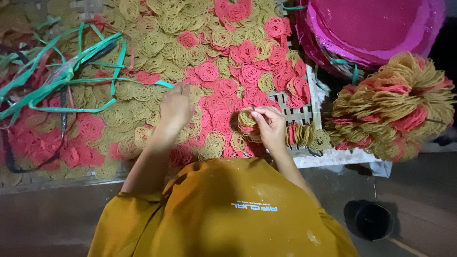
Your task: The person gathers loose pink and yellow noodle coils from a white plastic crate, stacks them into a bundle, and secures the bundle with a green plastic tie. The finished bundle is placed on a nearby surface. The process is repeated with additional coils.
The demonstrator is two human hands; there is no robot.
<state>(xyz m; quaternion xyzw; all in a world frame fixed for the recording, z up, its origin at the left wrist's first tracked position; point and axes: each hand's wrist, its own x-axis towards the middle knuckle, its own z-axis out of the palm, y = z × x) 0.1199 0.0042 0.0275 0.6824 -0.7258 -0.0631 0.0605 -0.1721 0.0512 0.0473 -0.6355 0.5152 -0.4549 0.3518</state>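
On a woven tray [297,114] of noodle rounds, the right hand [269,126] is pinching a small stack [246,120] while the left hand [175,110] is lying loosely on the pile [157,43].

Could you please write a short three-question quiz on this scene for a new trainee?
1. Which hand holds a small stack of noodle discs?
2. True or false: the other hand rests on the spread discs on the bamboo tray.
3. What colour are the plastic straps? A blue, B green, C white.

Key: 1 the right hand; 2 true; 3 B.
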